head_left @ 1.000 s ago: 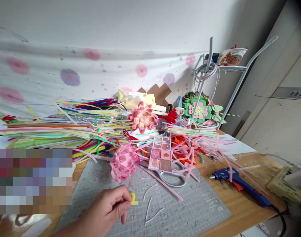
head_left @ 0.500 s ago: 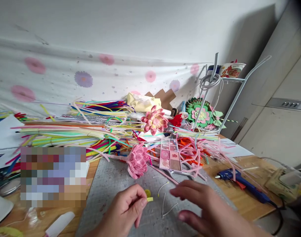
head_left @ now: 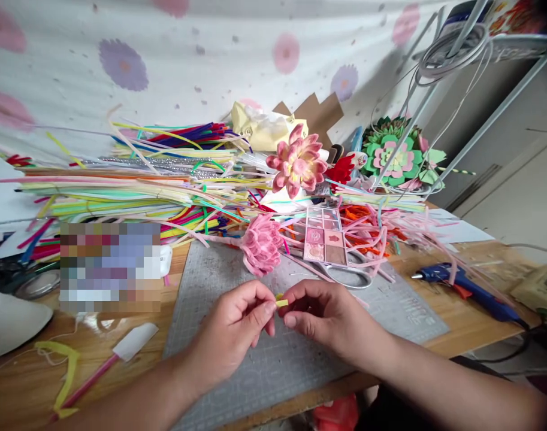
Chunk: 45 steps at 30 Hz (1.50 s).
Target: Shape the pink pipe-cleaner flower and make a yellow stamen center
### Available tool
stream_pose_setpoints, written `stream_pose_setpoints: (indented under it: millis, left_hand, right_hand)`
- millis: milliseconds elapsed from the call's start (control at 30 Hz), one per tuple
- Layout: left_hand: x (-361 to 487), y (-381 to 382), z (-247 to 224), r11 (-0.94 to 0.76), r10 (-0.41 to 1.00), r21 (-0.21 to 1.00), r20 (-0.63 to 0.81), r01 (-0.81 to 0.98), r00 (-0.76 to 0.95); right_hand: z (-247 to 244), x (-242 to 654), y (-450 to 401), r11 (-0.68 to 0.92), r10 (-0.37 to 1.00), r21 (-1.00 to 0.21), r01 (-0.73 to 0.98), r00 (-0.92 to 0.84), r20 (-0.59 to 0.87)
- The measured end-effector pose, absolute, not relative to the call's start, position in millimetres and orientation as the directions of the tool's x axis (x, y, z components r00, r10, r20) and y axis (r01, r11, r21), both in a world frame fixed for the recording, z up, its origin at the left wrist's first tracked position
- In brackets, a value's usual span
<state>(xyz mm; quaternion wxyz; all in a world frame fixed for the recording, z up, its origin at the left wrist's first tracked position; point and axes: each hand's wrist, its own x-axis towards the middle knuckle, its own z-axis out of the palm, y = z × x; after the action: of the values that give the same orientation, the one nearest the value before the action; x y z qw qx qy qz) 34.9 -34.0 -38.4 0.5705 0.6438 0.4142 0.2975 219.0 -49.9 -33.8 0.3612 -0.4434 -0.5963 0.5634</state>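
Observation:
Over the grey cutting mat (head_left: 237, 383), my left hand (head_left: 237, 320) pinches a small yellow strip (head_left: 282, 303) between thumb and index finger. A bit of rounded yellow shows just behind the strip, partly hidden by fingers. My right hand (head_left: 327, 314) is close against it from the right, index finger curved beside the strip's end. Its thumb stands slightly apart below, with a gap between the two tips. Beyond both hands lies a pink fuzzy flower (head_left: 261, 245) with a pale stem. Scissors (head_left: 351, 275) lie partly under a makeup palette (head_left: 326, 236).
Behind the mat are heaped bundles of coloured pipe cleaners (head_left: 120, 197) and a pink-and-yellow flower (head_left: 298, 164). A blue glue gun (head_left: 471, 293) rests at right. At left, a yellow strip (head_left: 70, 371) and a white-tipped pink stick (head_left: 136, 341) lie on the wooden table (head_left: 133, 395).
My right hand has moved left and its fingers have curled in beside the yellow strip. My left hand keeps its pinch. The view has tilted down.

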Motion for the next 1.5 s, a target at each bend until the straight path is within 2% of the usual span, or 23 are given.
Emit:
stream_pose_setpoints:
  millis: [167,333,433,500,567,667,800,967,1233,1300,1400,1500]
  left_hand:
    - [36,-35,-38,-0.066,0.832,0.960,-0.097,0.271,0.546]
    - [37,-33,-37,-0.065,0.842,0.951,-0.109,0.301,0.528]
    - [34,-29,-38,-0.079,0.863,0.946,-0.094,0.316,0.496]
    - [32,-27,-40,-0.087,0.869,0.943,-0.085,0.320,0.487]
    - [30,-25,-41,-0.101,0.877,0.941,-0.070,0.324,0.476]
    - [28,-24,-43,-0.110,0.888,0.933,-0.062,0.342,0.456]
    - [29,-22,-44,-0.101,0.897,0.931,-0.068,0.352,0.437]
    - [31,-21,-44,-0.083,0.900,0.936,-0.076,0.342,0.428]
    - [32,-20,-44,-0.047,0.892,0.932,-0.123,0.359,0.435]
    - [33,-20,-44,-0.032,0.893,0.937,-0.130,0.348,0.430]
    - [33,-22,-43,0.002,0.890,0.947,-0.148,0.320,0.431]
    - [34,-24,-43,0.046,0.889,0.953,-0.176,0.301,0.422]
  right_hand:
    - [-38,218,-55,0.029,0.952,-0.988,0.154,-0.306,-0.020]
    - [-33,227,-49,0.083,0.950,-0.972,0.218,-0.313,0.011]
    - [-26,250,-38,0.182,0.959,-0.942,0.282,-0.261,0.108]
    - [-22,270,-31,0.312,0.942,-0.840,0.443,-0.260,0.213]
    - [-21,289,-27,0.413,0.908,-0.670,0.617,-0.333,0.254]
    - [-27,304,-27,0.503,0.863,-0.478,0.721,-0.450,0.229]
    - [-36,299,-30,0.553,0.829,-0.358,0.752,-0.538,0.151]
    - [-38,283,-31,0.558,0.816,-0.319,0.766,-0.576,0.046]
    - [-40,270,-29,0.650,0.739,-0.263,0.713,-0.674,0.001]
    - [-40,268,-31,0.626,0.759,-0.320,0.711,-0.650,0.039]
    - [-40,264,-34,0.462,0.856,-0.597,0.656,-0.505,0.107]
    - [-42,259,-37,0.289,0.937,-0.836,0.467,-0.317,0.147]
